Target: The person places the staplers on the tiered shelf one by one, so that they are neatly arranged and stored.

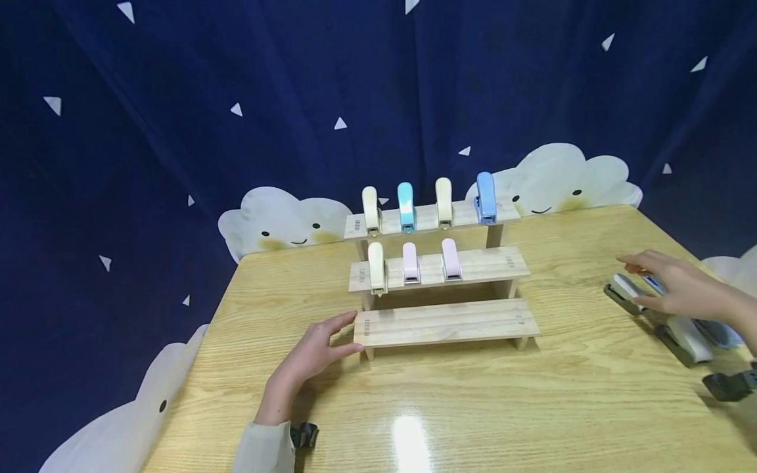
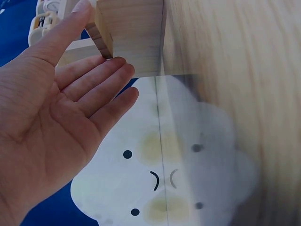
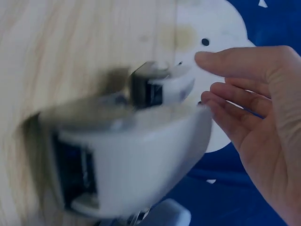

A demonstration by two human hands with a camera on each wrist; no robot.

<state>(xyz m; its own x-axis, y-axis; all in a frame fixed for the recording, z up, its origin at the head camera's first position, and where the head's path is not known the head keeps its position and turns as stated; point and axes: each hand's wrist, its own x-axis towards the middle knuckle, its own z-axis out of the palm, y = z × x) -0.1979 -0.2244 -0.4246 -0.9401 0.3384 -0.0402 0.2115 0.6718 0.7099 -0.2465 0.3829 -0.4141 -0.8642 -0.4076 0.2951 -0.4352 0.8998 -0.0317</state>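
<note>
Seven staplers point(image 1: 445, 200) on the rack point(image 1: 443, 323), more by the right hand point(image 1: 680, 286)

Head view: four staplers line the top step and three the middle one, side by side with gaps and their ends facing the person, presumably so each can be seen and picked out. The left hand point(image 1: 313, 348) is at the left end of the lowest step, thumb near the front edge and fingers near the back; that placing looks meant to steady the rack. Well off to the right on the surface point(image 1: 473, 407), a loose group includes a near white stapler point(image 1: 690, 338) and a far white stapler point(image 1: 625, 287). The right hand is over that group, placed as if to reach it.

Left wrist view: the hand is loosely spread around the wooden end, fingers almost straight; contact seems likely, but no firm grip shows.

Right wrist view: thumb and fingers are parted, with nothing seen between them. The far stapler's end is close to the fingertips; blur on the near one makes it hard to tell whether any finger touches it.
</note>
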